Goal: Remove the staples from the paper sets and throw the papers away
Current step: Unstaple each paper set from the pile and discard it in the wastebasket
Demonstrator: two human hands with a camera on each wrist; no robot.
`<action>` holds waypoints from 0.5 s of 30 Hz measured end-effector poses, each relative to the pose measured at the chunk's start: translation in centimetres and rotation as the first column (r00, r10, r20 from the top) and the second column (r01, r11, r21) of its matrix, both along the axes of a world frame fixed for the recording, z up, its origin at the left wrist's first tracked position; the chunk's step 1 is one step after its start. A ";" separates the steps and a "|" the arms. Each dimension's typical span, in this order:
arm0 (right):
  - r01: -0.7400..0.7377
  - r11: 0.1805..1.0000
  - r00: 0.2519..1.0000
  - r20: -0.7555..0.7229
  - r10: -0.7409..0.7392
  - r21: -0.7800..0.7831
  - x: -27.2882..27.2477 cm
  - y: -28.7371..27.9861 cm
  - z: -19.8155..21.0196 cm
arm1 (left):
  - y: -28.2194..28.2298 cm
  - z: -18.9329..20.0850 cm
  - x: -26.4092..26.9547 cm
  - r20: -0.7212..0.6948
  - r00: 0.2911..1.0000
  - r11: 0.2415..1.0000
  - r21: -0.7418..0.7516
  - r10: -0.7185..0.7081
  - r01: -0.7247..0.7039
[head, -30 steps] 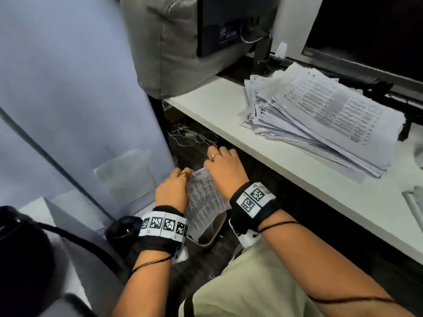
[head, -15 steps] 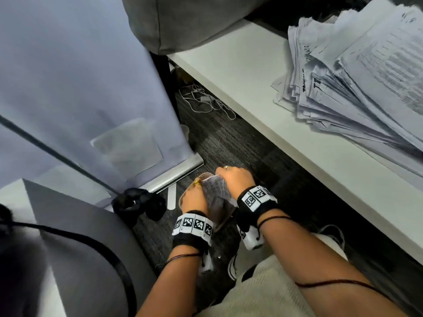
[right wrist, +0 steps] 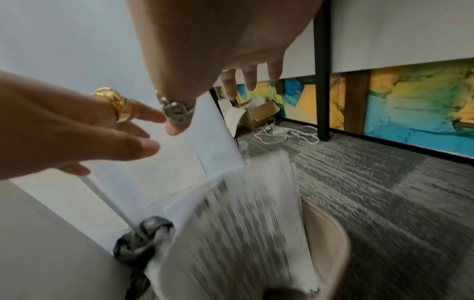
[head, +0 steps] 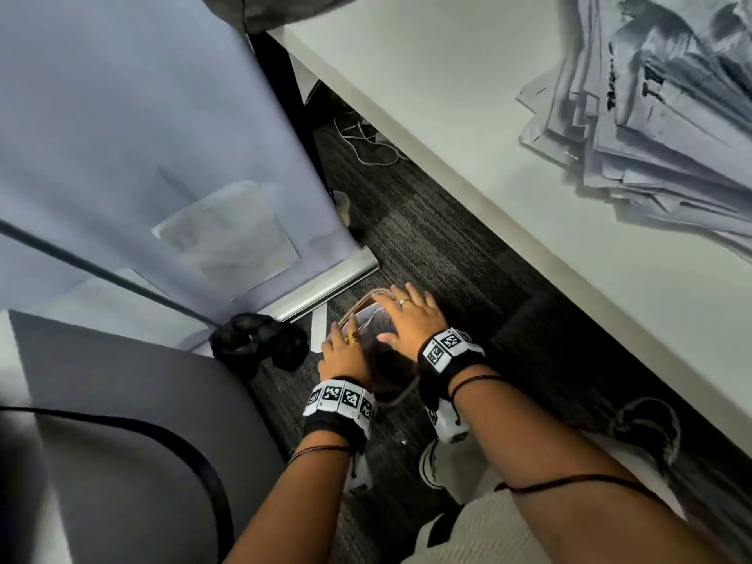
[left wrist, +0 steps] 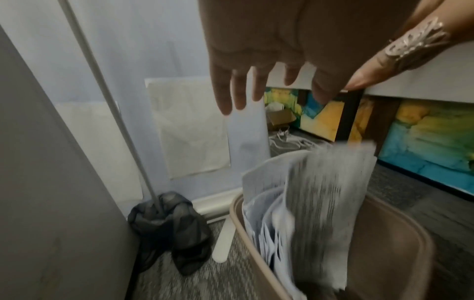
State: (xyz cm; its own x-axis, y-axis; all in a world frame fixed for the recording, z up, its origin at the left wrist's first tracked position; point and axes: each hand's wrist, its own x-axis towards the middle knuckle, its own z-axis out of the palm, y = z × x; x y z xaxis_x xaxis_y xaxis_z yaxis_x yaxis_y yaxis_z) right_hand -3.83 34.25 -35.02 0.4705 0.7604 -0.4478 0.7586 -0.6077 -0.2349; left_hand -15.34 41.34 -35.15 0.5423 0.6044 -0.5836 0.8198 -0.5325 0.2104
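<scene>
From the head camera, a seated person leans toward the floor, both hands spread over a tan wastebasket (head: 401, 394) standing on grey carpet just below the edge of the white counter (head: 468, 128). The left hand (head: 346, 354) hovers at the bin's 9 o'clock side, the right hand (head: 409, 319) at its 1 o'clock side, fingers splayed and holding nothing. A printed sheet (head: 372, 321) shows between them inside the rim. A thick stack of papers (head: 659, 128) waits on the counter at 2 o'clock, well apart from the bin.

From the left wrist, the left hand (left wrist: 269, 60) hangs released above the wastebasket (left wrist: 400, 243), fingers straight. The discarded sheets (left wrist: 325, 203), blurred, stand on edge against the bin's near wall, curling over earlier papers.

From the right wrist, the right hand (right wrist: 218, 50) is likewise let go, fingers extended, with the left hand (right wrist: 77, 125) relaxed at 9 o'clock. The sheets (right wrist: 243, 233) slant into the wastebasket (right wrist: 330, 243), apparently free of both hands.

Judged from these views, the paper is light, thin and floppy; loose sheets bow and fan apart. Sets are best pinched near the stapled corner or gripped across one short edge, with the other hand steadying them. Sheets standing tall in the bin may need pressing down so that they do not tip out.
</scene>
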 end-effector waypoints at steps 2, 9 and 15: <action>-0.006 0.997 0.999 0.049 0.003 0.076 -0.4 -0.1 1.1 | 0.1 0.9 -0.3 0.023 0.998 0.989 0.142 -0.054 0.050; 0.046 0.790 0.938 0.246 -0.244 0.611 -3.0 -0.2 12.1 | 3.5 9.9 -1.3 0.628 0.749 0.940 0.341 -0.210 -0.022; -0.102 0.513 0.869 0.328 -0.372 0.852 -4.9 -4.8 22.8 | 1.4 20.5 0.0 0.818 0.401 0.902 0.428 -0.413 0.056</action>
